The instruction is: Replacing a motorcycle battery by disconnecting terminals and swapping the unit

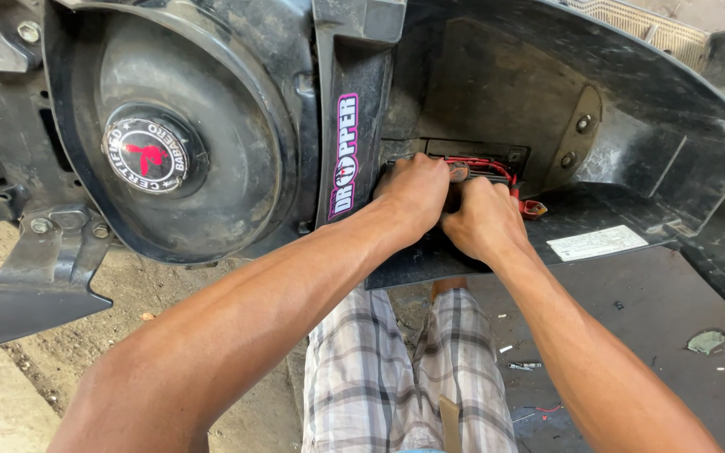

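Hands meet in a small opening low in the black body of a scooter [631,126] that lies tipped on its side. The left hand [417,195] reaches in from the left, and its fingers curl down over the edge of the opening onto the black part [501,170] inside. The right hand [484,222] sits just beside it, touching it, with its fingers tucked into the same hole. Both hands look bent as if they grip something, but the fingertips are hidden, so I cannot tell what each one holds.

Red wires [484,164] run along the top of the black part, just above the knuckles. A small red cap [535,208] pokes out to the right of the right hand, near the thumb side.

Left of the hands stands a dark strip with a pink and white sticker [346,155]. Further left is a big round black cover [178,134] with a round red and white badge [148,154] in its middle. A white label [596,242] lies on the flat black panel to the right of the hands.

Below the arms you can see checked shorts [404,369]. The ground [614,335] is dusty, with little bits of litter on it.
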